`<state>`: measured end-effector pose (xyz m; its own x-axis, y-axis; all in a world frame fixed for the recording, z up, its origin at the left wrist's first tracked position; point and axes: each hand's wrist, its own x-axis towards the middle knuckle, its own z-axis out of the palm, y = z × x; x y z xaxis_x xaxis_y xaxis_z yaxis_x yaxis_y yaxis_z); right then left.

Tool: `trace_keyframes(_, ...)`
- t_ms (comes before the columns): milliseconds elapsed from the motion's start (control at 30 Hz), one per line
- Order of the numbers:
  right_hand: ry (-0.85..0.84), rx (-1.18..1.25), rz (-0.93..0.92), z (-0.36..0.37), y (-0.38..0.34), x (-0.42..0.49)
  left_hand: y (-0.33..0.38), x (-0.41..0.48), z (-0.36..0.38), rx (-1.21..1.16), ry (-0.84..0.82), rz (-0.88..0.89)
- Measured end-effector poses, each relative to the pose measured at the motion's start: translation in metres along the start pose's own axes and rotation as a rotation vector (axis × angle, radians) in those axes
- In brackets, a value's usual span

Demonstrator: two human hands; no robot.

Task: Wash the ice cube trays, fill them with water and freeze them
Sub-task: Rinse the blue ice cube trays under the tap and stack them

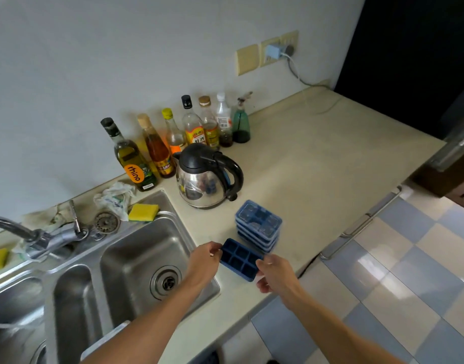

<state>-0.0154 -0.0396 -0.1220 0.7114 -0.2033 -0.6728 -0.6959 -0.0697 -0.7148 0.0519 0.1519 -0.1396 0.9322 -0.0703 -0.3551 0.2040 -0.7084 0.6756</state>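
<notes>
Two ends of the blue tray [240,258] vanish under the left hand [203,261] and right hand [276,275], each grip pinching it.

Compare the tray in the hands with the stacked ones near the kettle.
The held ice cube tray has no lid and its cells are bare; the stacked trays wear clear lids. The held ice cube tray is single, in the grip of the left hand and right hand at its ends; the stacked trays stand untouched on the counter, nearer the kettle. Shared: dark blue, rectangular, gridded cells.
</notes>
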Motion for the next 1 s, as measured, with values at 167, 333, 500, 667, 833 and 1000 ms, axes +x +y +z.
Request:
trace_keyframes(167,0.263,-0.191,-0.186,-0.018,0.002,0.007,-0.006,0.001,0.005,-0.016,-0.032,-0.014)
trace_keyframes(333,0.401,-0.377,-0.569,-0.035,-0.025,0.011,-0.006,-0.001,0.0,-0.013,0.008,-0.003)
trace_keyframes(500,0.271,-0.8,-0.681,-0.025,-0.049,0.019,-0.009,-0.007,-0.011,-0.035,-0.006,0.006)
trace_keyframes(667,0.347,-0.996,-0.609,-0.008,-0.055,0.022,-0.021,-0.011,-0.031,-0.139,-0.05,0.027)
trace_keyframes(833,0.424,-0.86,-0.63,0.029,-0.067,0.004,-0.041,-0.012,-0.06,-0.326,-0.107,0.029)
trace_keyframes(1000,0.316,-0.731,-0.744,0.105,-0.088,-0.022,-0.056,-0.019,-0.097,-0.701,-0.127,0.001)
